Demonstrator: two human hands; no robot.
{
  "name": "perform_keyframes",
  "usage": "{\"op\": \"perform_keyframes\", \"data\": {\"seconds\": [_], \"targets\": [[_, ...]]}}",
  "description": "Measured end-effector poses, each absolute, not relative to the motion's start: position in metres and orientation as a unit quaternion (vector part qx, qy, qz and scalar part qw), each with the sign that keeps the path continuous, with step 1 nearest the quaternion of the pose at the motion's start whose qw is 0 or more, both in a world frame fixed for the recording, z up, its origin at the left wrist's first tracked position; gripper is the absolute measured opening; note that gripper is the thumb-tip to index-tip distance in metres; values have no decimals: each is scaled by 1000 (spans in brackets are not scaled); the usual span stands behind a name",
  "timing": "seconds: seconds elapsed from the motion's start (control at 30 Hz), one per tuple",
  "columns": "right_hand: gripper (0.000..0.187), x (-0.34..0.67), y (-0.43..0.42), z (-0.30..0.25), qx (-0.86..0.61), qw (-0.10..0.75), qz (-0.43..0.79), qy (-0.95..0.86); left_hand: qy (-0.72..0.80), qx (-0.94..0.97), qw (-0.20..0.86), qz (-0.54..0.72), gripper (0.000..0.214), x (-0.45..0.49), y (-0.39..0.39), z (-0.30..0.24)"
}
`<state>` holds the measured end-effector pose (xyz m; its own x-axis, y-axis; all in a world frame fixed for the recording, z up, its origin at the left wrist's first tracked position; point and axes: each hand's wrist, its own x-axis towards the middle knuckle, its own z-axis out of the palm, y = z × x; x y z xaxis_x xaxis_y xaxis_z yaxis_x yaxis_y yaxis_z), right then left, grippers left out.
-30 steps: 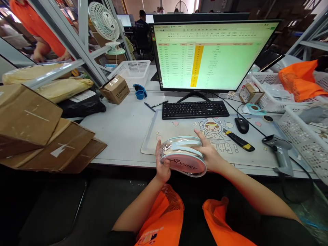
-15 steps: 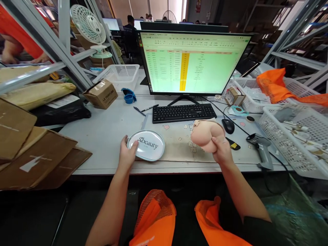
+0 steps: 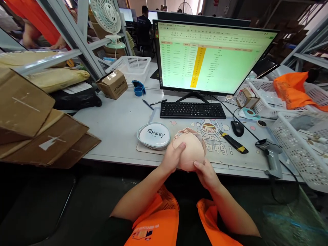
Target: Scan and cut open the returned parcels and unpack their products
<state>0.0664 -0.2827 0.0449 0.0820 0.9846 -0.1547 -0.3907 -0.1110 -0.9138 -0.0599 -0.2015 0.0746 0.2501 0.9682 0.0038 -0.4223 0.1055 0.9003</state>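
Observation:
Both my hands hold a rounded peach-coloured padded item (image 3: 190, 151) over the front edge of the desk. My left hand (image 3: 173, 158) grips its left side with the fingers curled on it. My right hand (image 3: 205, 172) supports it from below and the right. Just left of it a round white lid (image 3: 154, 134) printed "Sbeauty" lies flat on the desk mat (image 3: 225, 150), touched by neither hand.
Behind stand a black keyboard (image 3: 192, 110), a monitor (image 3: 212, 58), a mouse (image 3: 237, 127), a utility knife (image 3: 232, 141) and a barcode scanner (image 3: 270, 155). White baskets (image 3: 297, 150) fill the right side. Flattened cardboard (image 3: 38, 130) and a small box (image 3: 112, 84) lie left.
My left hand let go of the lid, which stays on the desk, and joined my right hand on the peach item, now held lower and nearer the desk edge.

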Motion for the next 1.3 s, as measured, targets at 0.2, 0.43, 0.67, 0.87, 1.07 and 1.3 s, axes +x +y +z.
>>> {"op": "perform_keyframes", "data": {"seconds": [0.2,0.43,0.67,0.87,1.07,1.3], "targets": [[60,82,-295,38,-473,557,566,-382,326,440,677,491,59,-62,-196,78],[51,70,-294,40,-470,559,599,-330,296,415,718,474,65,-61,-197,82],[64,61,-290,35,-471,595,564,-326,282,369,735,495,84,-56,-206,75],[87,53,-281,34,-486,679,405,-372,311,412,686,513,76,-39,-229,54],[81,93,-270,49,-490,655,407,-407,396,747,299,443,76,-164,-158,57],[92,103,-247,52,-469,584,470,-467,468,822,276,171,116,-250,-56,58]]}}
